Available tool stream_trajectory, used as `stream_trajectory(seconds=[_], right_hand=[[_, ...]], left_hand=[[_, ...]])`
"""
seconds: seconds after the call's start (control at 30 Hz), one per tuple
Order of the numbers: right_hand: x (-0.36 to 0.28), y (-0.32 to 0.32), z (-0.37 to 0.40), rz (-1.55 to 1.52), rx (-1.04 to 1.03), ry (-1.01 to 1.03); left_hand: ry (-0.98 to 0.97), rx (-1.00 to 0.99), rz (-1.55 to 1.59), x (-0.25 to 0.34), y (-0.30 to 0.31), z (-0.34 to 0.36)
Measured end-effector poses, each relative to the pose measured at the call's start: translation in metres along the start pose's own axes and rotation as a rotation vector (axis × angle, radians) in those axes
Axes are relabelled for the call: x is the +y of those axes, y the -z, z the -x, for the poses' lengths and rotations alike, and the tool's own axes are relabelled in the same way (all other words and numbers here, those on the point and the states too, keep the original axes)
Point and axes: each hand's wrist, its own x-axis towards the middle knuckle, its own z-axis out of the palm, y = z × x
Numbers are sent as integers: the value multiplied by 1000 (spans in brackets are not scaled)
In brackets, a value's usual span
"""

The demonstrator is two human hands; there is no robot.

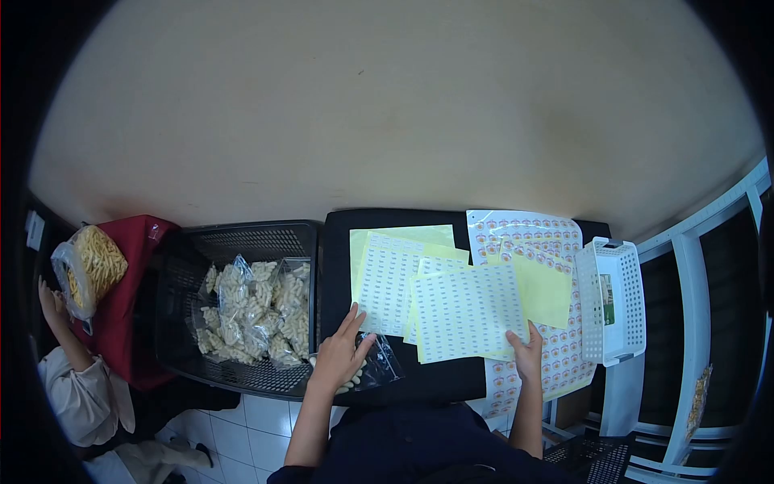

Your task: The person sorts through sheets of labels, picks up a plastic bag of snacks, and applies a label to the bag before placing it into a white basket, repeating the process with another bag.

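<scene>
My right hand [526, 352] grips the lower right corner of a white sheet with rows of small printed labels [469, 310], thumb on top. Under and beside it lie more label sheets [389, 282] and yellow backing sheets [542, 290]. My left hand [343, 355] rests at the table's front edge, fingers apart, fingertips near the lower left corner of the left label sheet. Beneath that hand is a clear bag with pale snack pieces [347, 385], its empty part [383, 363] spread to the right. Large sheets of round pink and orange stickers [568, 359] lie on the right.
A black basket [234, 377] of bagged pale snacks [254, 310] stands left of the black table [339, 242]. A white basket [633, 302] is at the right. Far left, another person's hand [52, 302] is near bagged yellow snacks [98, 262] on red cloth [137, 323].
</scene>
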Motion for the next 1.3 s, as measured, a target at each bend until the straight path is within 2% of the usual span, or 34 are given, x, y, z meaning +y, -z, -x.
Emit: stream_trajectory(seconds=[0.07,0.13,0.17,0.23,0.3,0.37,0.4,0.43,0.5,0.57,0.63,0.67,0.7,0.77,0.8,0.87,0.97,1.0,1.03,1.1,1.17,1.23,1.27,1.3], right_hand=[[1,2,0,-236,28,-37],[7,0,2,-306,31,-58],[10,-3,2,-379,32,-76],[14,-14,1,-317,26,-78],[19,-17,0,-252,18,-83],[22,-17,-2,-13,5,-46],[23,-14,-3,-13,2,-47],[25,-7,-5,-56,45,-31],[22,5,-7,-96,85,-20],[9,12,-11,-237,240,23],[4,14,-19,-308,288,41],[1,15,-22,-383,338,65],[-4,13,-24,-384,338,70],[-12,7,-21,-444,330,106],[-11,6,-19,-443,334,110],[-6,2,-17,-533,303,54],[-3,-7,-14,-548,263,26],[0,-10,-13,-551,243,35],[0,-13,-15,-554,246,39],[2,-21,-13,-569,167,33],[4,-25,-14,-551,134,27],[8,-27,-17,-501,125,38],[9,-27,-18,-501,125,39],[9,-26,-19,-474,146,47]], left_hand=[[38,-22,8,0,-6,0],[-118,-33,-70,-3,-19,2],[-116,-34,-70,-2,-22,4],[-167,-188,-12,6,-24,7],[-182,-213,26,6,-28,10],[-133,-282,196,6,-23,12],[-50,-252,257,8,-17,16],[-47,-252,257,8,-18,17],[9,-125,260,10,-25,22],[-34,-107,304,17,-41,21],[-237,-238,372,31,-54,15],[-376,-142,161,35,-56,10],[-379,-138,160,35,-53,2],[-161,148,17,34,-47,-15],[-166,147,19,27,-51,-22],[-45,246,-246,10,-60,-37],[-49,220,-268,9,-54,-38],[-92,315,-162,18,-46,-36],[-98,316,-163,23,-44,-39],[95,-66,1476,26,-41,-41],[66,-116,1431,21,-44,-50],[36,-238,1088,31,-33,-48],[36,-237,1089,28,-39,-48],[-46,-22,945,27,-46,-49]])
